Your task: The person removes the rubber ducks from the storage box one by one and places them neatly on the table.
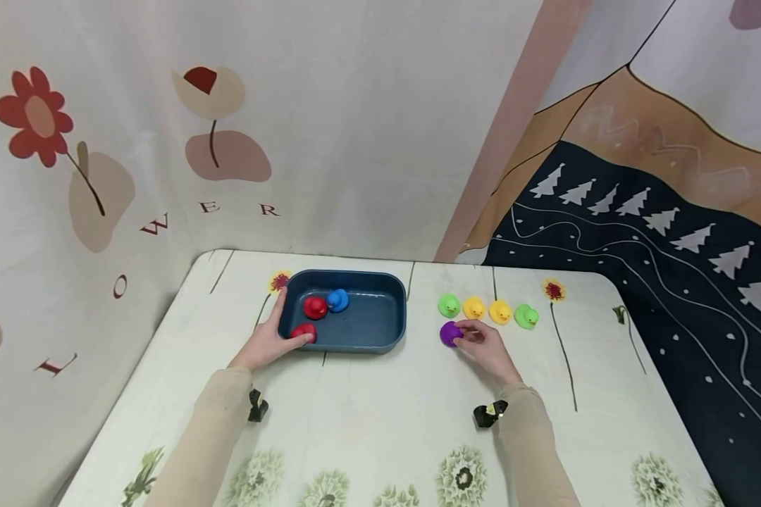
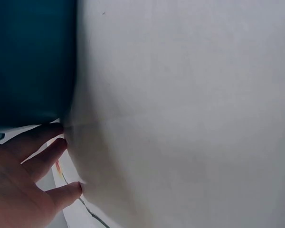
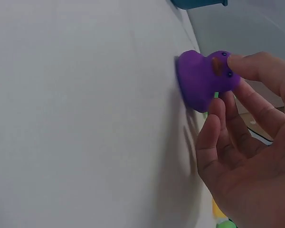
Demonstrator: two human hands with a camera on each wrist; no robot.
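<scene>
My right hand (image 1: 485,347) grips a small purple rubber duck (image 1: 449,334) by the head, thumb and fingertips pinching it. The duck is right of the tray and low over the white, flower-printed cloth surface (image 1: 380,422); I cannot tell whether its base touches. My left hand (image 1: 269,343) is relaxed, fingers extended against the left end of a dark blue rectangular tray (image 1: 374,324), the thumb reaching over its near left corner.

Inside the tray, all toward the left, one red duck (image 1: 315,308) sits just beside a blue duck (image 1: 338,300), which is on its right; another red duck (image 1: 302,329) sits nearer, by my thumb.

On the far side of the purple duck, a row runs left to right: a light green duck (image 1: 448,305), a yellow duck (image 1: 473,308), a second yellow duck (image 1: 499,312) and a second green duck (image 1: 526,317). Beige sleeves (image 1: 211,422) cover both my arms.
</scene>
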